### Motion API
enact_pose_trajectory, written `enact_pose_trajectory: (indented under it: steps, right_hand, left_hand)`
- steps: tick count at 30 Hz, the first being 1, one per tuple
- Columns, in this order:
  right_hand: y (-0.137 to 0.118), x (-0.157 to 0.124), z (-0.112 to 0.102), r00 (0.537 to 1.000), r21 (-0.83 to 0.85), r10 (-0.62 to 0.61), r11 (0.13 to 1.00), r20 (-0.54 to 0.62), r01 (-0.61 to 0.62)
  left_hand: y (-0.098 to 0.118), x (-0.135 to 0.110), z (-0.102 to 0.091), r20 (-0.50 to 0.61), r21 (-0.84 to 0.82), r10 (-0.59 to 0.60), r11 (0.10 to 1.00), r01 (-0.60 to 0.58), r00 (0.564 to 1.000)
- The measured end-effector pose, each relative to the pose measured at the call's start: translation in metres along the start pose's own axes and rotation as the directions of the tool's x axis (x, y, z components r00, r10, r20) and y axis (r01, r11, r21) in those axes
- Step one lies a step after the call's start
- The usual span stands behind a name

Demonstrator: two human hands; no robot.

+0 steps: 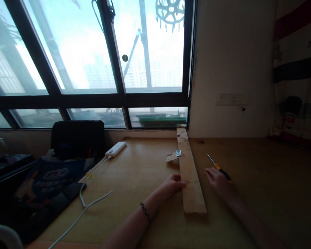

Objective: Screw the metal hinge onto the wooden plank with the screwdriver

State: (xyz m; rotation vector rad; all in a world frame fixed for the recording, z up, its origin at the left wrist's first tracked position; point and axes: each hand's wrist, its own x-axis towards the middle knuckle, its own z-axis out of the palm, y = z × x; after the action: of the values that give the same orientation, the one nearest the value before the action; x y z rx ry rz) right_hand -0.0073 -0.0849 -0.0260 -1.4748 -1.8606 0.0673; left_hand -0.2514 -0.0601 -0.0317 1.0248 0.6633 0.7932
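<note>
A long wooden board (191, 180) lies on the table, its far end by the window sill. My left hand (172, 185) is closed on the board's left edge, with the thumb at its top face. Farther up that edge sits a small metal hinge (178, 153), and a small light-brown piece (172, 157) sticks out to the left beside it. To the right of the board is my right hand (217, 180), its fingers pinched together; whatever they hold is too small to tell. A screwdriver (223, 173) with a yellow and black handle lies right beside this hand, tip pointing away.
On the table (140, 166), a white power bank (115, 149) lies at the back left with a white cable (86, 208) running forward. A dark chair (77, 138) and a dark blue bag (54, 173) stand left of the table. Window and wall bound the back.
</note>
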Motion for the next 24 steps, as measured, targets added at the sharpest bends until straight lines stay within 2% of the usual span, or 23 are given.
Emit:
enact_pose_trajectory:
  steps: [2, 3, 5, 7, 12, 14, 16, 18, 20, 22, 24]
  right_hand:
    - [0.025, 0.003, -0.004, 0.991, -0.191, 0.007, 0.981, -0.133, -0.033]
    - [0.037, 0.004, -0.006, 0.987, -0.27, 0.027, 0.96, -0.16, -0.07]
    - [0.057, 0.004, -0.007, 0.979, -0.377, 0.091, 0.913, -0.182, -0.155]
    - [0.07, 0.002, -0.006, 0.974, -0.397, 0.162, 0.893, -0.159, -0.213]
    - [0.074, 0.001, 0.0, 0.975, -0.228, 0.22, 0.949, -0.021, -0.219]
    - [0.072, 0.002, 0.001, 0.968, -0.106, 0.247, 0.962, -0.039, -0.25]
    - [0.069, 0.003, 0.001, 0.94, 0.11, 0.327, 0.942, -0.097, -0.317]
    - [0.063, 0.004, -0.001, 0.87, 0.419, 0.479, 0.818, -0.116, -0.394]
    - [0.053, 0.004, -0.004, 0.796, 0.711, 0.604, 0.57, -0.024, -0.412]
    - [0.037, 0.007, -0.009, 0.776, 0.876, 0.621, 0.308, 0.111, -0.371]
    - [0.015, 0.013, -0.014, 0.798, 0.931, 0.569, 0.145, 0.199, -0.336]
  left_hand:
    - [-0.003, 0.002, 0.0, -0.005, -0.014, -0.009, 1.0, 0.009, 1.0]
    - [-0.004, 0.003, 0.0, -0.02, -0.031, -0.014, 0.999, 0.013, 1.0]
    - [-0.006, 0.005, 0.0, -0.099, -0.084, -0.026, 0.996, 0.018, 0.995]
    - [-0.008, 0.006, 0.0, -0.204, -0.137, -0.041, 0.991, 0.013, 0.978]
    - [-0.004, 0.004, -0.006, -0.358, -0.159, -0.025, 0.987, -0.034, 0.934]
    - [0.0, 0.002, -0.008, -0.383, -0.138, 0.006, 0.988, -0.064, 0.924]
    - [0.003, 0.0, -0.01, -0.396, -0.096, 0.05, 0.991, -0.095, 0.917]
    - [0.005, -0.002, -0.01, -0.398, -0.013, 0.108, 0.992, -0.123, 0.911]
    - [0.006, -0.005, -0.009, -0.399, 0.113, 0.194, 0.98, -0.162, 0.896]
    - [0.01, -0.008, -0.006, -0.39, 0.272, 0.32, 0.936, -0.224, 0.863]
    - [0.02, -0.01, -0.001, -0.331, 0.439, 0.471, 0.844, -0.309, 0.818]
